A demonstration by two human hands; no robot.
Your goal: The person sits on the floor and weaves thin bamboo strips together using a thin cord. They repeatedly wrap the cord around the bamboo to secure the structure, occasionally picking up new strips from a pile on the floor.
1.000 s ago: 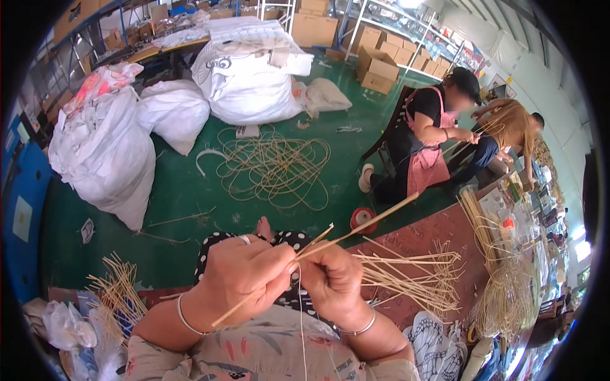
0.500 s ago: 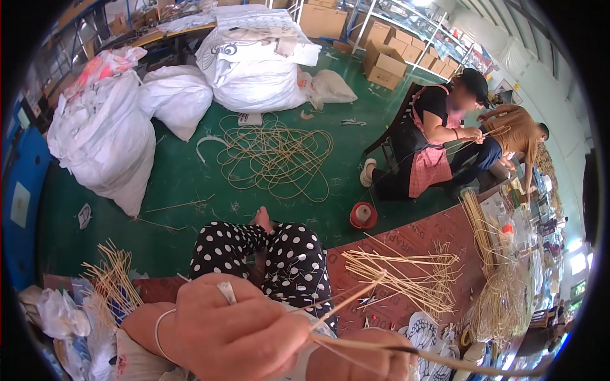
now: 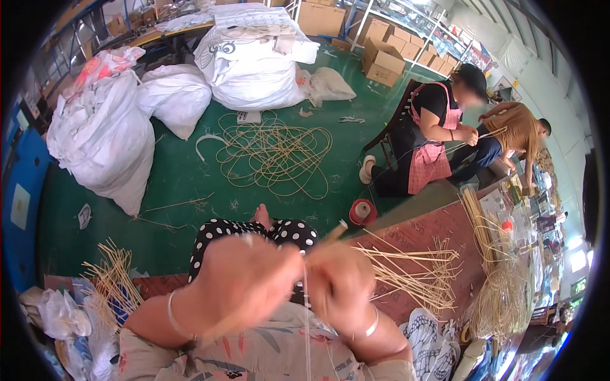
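One thin white thread hangs near blurred tan cane.

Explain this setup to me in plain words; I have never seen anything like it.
There is no machine here: these are a person's own bare hands. A fisheye camera worn on the head looks down at them, so straight edges bend near the rim. The left hand and right hand, both blurred, are close together and hold a stick; the blur hides the exact grip. A white thread hangs below. To the right, more sticks lie on a red-brown sheet. On the green floor ahead are a loose coil and a red bowl holding a spool.
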